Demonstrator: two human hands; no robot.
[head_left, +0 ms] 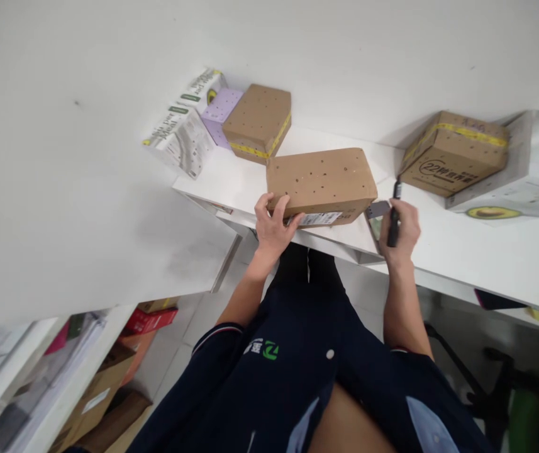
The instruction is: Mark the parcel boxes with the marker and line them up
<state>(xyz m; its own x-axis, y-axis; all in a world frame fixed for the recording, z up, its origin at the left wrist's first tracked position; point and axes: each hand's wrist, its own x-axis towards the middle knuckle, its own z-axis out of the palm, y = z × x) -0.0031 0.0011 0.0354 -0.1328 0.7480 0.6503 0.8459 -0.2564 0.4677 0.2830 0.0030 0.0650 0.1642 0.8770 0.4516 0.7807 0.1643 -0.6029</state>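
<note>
A long brown cardboard box (321, 177) with small dark marks on top lies on the white desk near its front edge. A white label (322, 219) is on its front side. My left hand (273, 228) grips the box's front left corner, fingers on top and thumb against the front. Beside the box's right end, my right hand (402, 228) is closed round a black marker pen (394, 214) held roughly upright. A flat grey piece (378, 209) sticks out from the same hand toward the box; its kind I cannot make out.
Behind on the left stand a taped brown box (258, 118), a purple box (221, 114) and white printed boxes (182, 141). To the right are another taped brown box (455, 154) and a large white box (517, 170). Cartons (97, 393) fill a lower-left shelf.
</note>
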